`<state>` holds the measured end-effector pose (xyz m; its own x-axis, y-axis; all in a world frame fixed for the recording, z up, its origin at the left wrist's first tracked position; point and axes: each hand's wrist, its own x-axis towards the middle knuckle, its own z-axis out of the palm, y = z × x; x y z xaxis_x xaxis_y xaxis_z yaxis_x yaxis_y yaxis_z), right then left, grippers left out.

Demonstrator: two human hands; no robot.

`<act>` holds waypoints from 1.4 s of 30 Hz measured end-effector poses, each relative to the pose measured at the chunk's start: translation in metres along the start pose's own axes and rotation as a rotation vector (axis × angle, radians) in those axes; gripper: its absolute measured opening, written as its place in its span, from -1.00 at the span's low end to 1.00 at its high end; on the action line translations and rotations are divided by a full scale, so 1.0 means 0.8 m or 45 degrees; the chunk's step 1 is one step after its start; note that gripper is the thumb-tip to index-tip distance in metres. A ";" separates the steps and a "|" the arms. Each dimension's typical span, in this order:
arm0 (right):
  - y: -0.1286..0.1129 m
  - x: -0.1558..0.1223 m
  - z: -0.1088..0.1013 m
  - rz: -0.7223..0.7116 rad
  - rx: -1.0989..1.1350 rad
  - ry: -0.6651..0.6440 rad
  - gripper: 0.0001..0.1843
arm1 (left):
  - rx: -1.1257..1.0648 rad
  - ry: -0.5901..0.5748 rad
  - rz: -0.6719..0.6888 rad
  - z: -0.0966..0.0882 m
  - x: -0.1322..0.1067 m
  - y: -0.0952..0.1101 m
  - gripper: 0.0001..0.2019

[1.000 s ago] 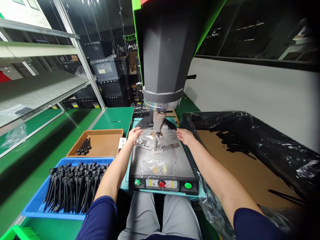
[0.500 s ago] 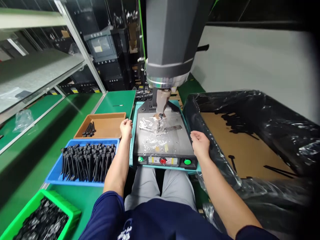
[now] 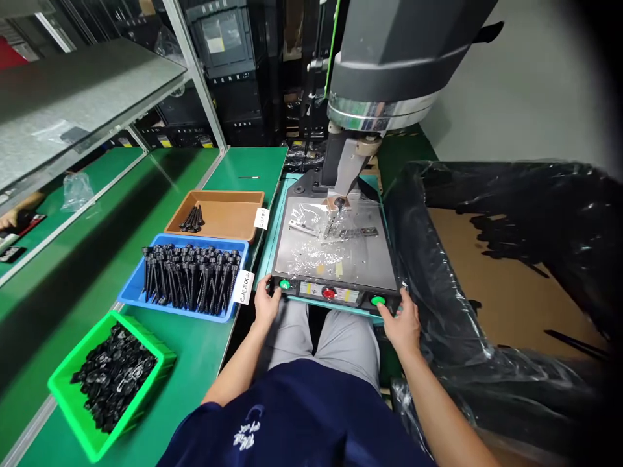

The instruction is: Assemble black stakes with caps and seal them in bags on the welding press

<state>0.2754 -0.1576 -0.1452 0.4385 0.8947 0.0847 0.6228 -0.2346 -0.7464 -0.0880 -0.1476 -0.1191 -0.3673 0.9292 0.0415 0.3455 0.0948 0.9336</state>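
A press machine stands before me, its grey head (image 3: pixel 389 58) over a metal plate (image 3: pixel 335 259) covered with clear film. A small part sits in the fixture (image 3: pixel 333 214) under the horn. My left hand (image 3: pixel 267 303) rests at the front left corner of the control panel, thumb by the left green button (image 3: pixel 285 284). My right hand (image 3: pixel 402 322) sits at the front right corner, thumb touching the right green button (image 3: pixel 378 300). A red button (image 3: pixel 329 293) lies between them. Both hands hold nothing, fingers loosely curled at the panel edge.
On the green bench to the left are a brown tray (image 3: pixel 224 217) with a few black pins, a blue tray (image 3: pixel 141 292) full of black pins, and a green bin (image 3: pixel 160 360) of black pieces. A black-lined cardboard box (image 3: pixel 511 272) stands on the right. Shelving rises at left.
Both hands drew back from beside the fixture to the panel's front corners, onto the green buttons. My head tilted down and leftward, bringing the green bin into view.
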 end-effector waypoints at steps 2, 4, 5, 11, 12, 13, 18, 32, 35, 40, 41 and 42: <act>0.002 0.001 0.002 -0.048 0.005 0.022 -0.10 | 0.016 -0.004 0.018 0.002 0.004 -0.008 -0.47; 0.003 0.002 0.004 -0.079 0.019 0.027 -0.11 | 0.041 0.002 0.034 0.004 0.008 -0.013 -0.46; 0.004 0.003 0.005 -0.086 0.025 0.030 -0.11 | 0.051 0.006 0.042 0.005 0.010 -0.014 -0.46; 0.005 0.007 0.011 -0.087 0.055 0.090 -0.13 | 0.085 0.056 0.067 0.009 0.017 -0.017 -0.47; 0.005 0.007 0.012 -0.083 0.060 0.097 -0.14 | 0.079 0.058 0.064 0.010 0.018 -0.018 -0.47; 0.004 0.007 0.012 -0.079 0.065 0.103 -0.14 | 0.072 0.058 0.063 0.010 0.019 -0.018 -0.48; 0.005 0.008 0.015 -0.079 0.085 0.122 -0.15 | 0.055 0.058 0.065 0.012 0.023 -0.024 -0.49; 0.009 0.010 0.008 -0.084 0.125 0.033 -0.15 | 0.054 -0.057 0.053 0.000 0.025 -0.018 -0.47; 0.006 0.011 0.007 -0.077 0.126 0.043 -0.15 | 0.054 0.014 0.064 0.000 0.022 -0.012 -0.53; -0.012 -0.007 0.001 -0.127 0.074 0.128 -0.21 | 0.095 0.116 0.073 -0.002 0.007 0.021 -0.60; -0.018 -0.014 0.001 -0.167 0.067 0.194 -0.25 | 0.087 0.115 0.077 -0.004 0.004 0.027 -0.60; -0.023 -0.023 0.002 -0.204 0.069 0.260 -0.29 | 0.071 0.112 0.078 -0.005 0.001 0.032 -0.61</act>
<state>0.2548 -0.1687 -0.1337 0.4623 0.8220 0.3324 0.6616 -0.0702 -0.7466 -0.0828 -0.1454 -0.0941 -0.4177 0.8991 0.1313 0.4165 0.0610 0.9071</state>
